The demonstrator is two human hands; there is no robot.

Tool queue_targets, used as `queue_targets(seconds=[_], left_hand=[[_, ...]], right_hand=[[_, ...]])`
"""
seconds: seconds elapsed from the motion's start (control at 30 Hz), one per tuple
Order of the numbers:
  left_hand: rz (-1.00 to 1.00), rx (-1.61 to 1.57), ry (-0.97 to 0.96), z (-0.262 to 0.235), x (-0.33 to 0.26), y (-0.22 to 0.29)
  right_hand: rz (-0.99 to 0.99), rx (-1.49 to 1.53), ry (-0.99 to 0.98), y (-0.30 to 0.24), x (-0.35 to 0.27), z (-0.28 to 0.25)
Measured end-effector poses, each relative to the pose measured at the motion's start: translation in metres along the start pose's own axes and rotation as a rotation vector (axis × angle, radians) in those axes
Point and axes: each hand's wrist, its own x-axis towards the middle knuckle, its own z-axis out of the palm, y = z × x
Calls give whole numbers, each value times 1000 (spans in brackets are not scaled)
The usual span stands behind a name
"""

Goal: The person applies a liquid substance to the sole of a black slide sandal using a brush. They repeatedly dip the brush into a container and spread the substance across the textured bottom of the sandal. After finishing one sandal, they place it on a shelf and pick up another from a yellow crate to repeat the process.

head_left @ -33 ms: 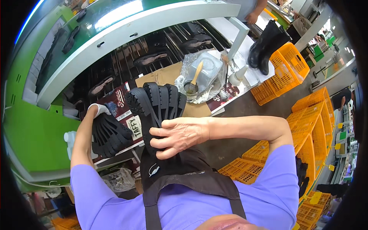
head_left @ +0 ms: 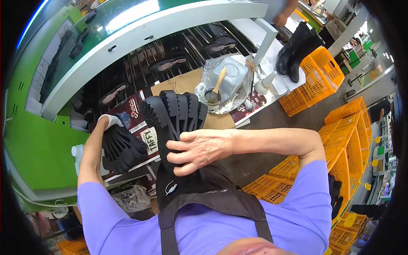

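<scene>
My right hand [head_left: 199, 148] is bare and closed around a stack of thick black lugged shoe soles [head_left: 174, 112], pressing them upright against my black apron [head_left: 199, 191]. My left hand [head_left: 111, 122] wears a white glove and grips a fanned bundle of thinner black soles [head_left: 121, 146] over the left part of the bench. The two bundles are close together but apart.
On the bench [head_left: 221, 121] stand a tin with a brush [head_left: 214, 95] inside a clear plastic bag and a white squeeze bottle [head_left: 263, 83]. Behind runs a wire conveyor [head_left: 170, 63] carrying shoes. Orange crates [head_left: 323, 68], black boots [head_left: 297, 46] and another person's hand [head_left: 280, 19] are right.
</scene>
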Motion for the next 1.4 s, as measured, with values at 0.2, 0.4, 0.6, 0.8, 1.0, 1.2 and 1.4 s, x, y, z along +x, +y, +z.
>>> queue_targets(seconds=[0.2,0.4,0.6,0.8,1.0,1.2,1.4], left_hand=[[434,275,276,-2,6,-40],[371,155,446,12,-65,-40],[402,-19,722,39,-138,-77],[387,-147,933,63,-217,-104],[701,-387,888,39,-225,-117],[628,-570,1349,32,-243,-68],[887,-644,1866,98,-119,-88]], right_hand=[[-2,109,27,8,2,7],[64,94,-50,4,2,-3],[92,40,-39,-10,-7,-11],[109,69,-15,-17,-13,-16],[125,98,42,-20,-11,-16],[167,62,70,-18,-6,-14],[165,128,76,-13,8,-11]])
